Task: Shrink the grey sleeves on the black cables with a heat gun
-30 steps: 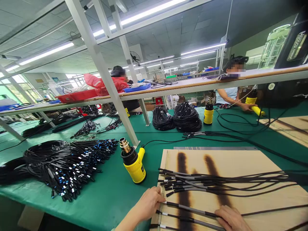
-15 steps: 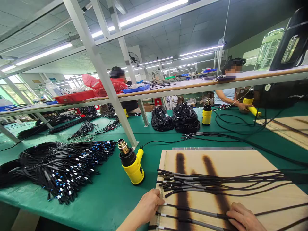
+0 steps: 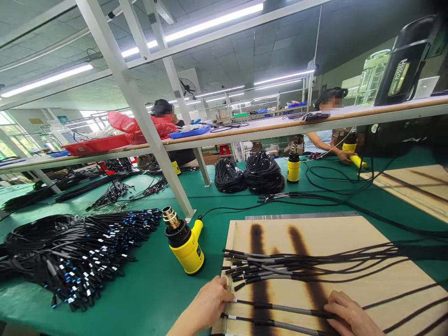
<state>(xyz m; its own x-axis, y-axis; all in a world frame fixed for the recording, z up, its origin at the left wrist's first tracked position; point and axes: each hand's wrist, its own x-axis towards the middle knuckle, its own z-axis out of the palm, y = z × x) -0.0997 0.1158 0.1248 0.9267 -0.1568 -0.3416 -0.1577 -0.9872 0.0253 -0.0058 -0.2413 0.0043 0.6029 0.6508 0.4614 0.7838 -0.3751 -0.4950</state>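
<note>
My left hand (image 3: 213, 301) pinches the tip of a black cable at the left edge of a wooden board (image 3: 280, 233). Its fingers are closed. My right hand (image 3: 350, 311) bends over the same cable (image 3: 290, 308), its fingers together on the grey-and-black part. A second cable (image 3: 283, 324) runs parallel just below. Above them a loose bundle of cables (image 3: 280, 267) with grey sleeves lies across the board, over dark scorch marks. A yellow heat gun (image 3: 185, 247) stands nozzle up left of the board.
A large pile of black cables (image 3: 80, 256) lies on the green table at left. Coiled bundles (image 3: 264, 172) and another yellow heat gun (image 3: 293, 163) stand behind. A metal post (image 3: 154, 135) holds the shelf. Two people work across the table.
The view has shifted slightly, so the table items sit a little further left. Both hands remain at the same cable, in nearly the same pose.
</note>
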